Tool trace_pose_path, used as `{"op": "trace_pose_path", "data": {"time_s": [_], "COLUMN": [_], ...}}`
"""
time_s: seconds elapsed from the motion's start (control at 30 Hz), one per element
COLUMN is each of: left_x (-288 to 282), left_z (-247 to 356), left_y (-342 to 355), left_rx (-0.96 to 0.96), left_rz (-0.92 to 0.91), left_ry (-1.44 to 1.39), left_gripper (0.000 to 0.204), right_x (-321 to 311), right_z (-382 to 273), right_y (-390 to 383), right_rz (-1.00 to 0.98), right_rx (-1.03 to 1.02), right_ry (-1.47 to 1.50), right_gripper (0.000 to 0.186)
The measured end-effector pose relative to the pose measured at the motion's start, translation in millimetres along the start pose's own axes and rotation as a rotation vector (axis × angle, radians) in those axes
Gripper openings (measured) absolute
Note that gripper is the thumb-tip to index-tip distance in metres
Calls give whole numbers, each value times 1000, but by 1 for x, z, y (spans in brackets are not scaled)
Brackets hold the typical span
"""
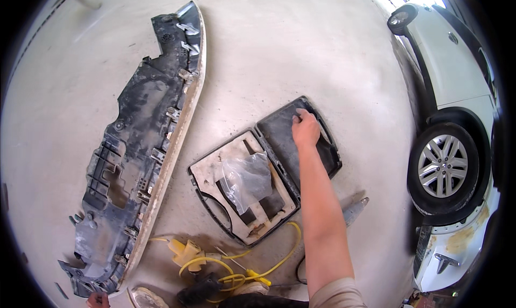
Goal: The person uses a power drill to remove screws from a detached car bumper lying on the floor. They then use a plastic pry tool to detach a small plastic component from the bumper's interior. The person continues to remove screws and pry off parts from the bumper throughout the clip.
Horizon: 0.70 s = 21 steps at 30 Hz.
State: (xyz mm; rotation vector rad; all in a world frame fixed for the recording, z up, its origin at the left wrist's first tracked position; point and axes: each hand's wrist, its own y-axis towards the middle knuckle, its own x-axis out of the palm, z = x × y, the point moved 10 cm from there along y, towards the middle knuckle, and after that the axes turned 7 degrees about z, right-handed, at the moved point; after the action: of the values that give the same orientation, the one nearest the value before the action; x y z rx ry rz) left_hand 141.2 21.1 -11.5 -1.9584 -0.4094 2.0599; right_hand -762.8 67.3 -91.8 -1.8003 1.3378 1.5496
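Note:
An open black tool case (236, 236) lies on the floor, its foam-lined half holding a clear plastic bag (247, 179). Over the case's dark lid (279, 129) reaches my right hand (306, 129), fingers curled together; whatever they may hold is hidden. My left hand (98, 300) is mostly cut off at the lower edge, by the near end of a long car bumper (161, 200). Its visible fingers look curled, with their contents not visible. The bumper lies with its dark inner side up, metal clips along it.
A yellow cord (294, 243) loops around a yellow connector block (188, 254) and a yellow-handled screwdriver (258, 277) near my feet. A grey pointed tool (355, 210) lies beyond my right forearm. A white car (457, 77) with its wheel (443, 165) stands at right.

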Motion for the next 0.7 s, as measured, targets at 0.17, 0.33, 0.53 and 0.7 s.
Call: {"op": "trace_pose_path", "data": {"time_s": [0.17, 0.33, 0.53, 0.7], "left_x": [10, -5, -11, -9], "left_z": [-44, 15, 42, 96], "left_y": [-15, -3, 17, 25], "left_rx": [-119, -110, -100, -62], "left_rz": [134, 87, 16, -164], "left_ry": [-230, -218, -423, -784], "left_gripper": [24, 19, 13, 10], "right_x": [31, 1, -73, -98], "right_z": [-8, -12, -152, -308], "right_y": [11, -3, -76, -271], "right_rz": [-131, -28, -179, -801], "right_rx": [14, -21, 96, -299], "right_ry": [-131, 186, 903, 860], "right_gripper": [17, 18, 14, 15]}}
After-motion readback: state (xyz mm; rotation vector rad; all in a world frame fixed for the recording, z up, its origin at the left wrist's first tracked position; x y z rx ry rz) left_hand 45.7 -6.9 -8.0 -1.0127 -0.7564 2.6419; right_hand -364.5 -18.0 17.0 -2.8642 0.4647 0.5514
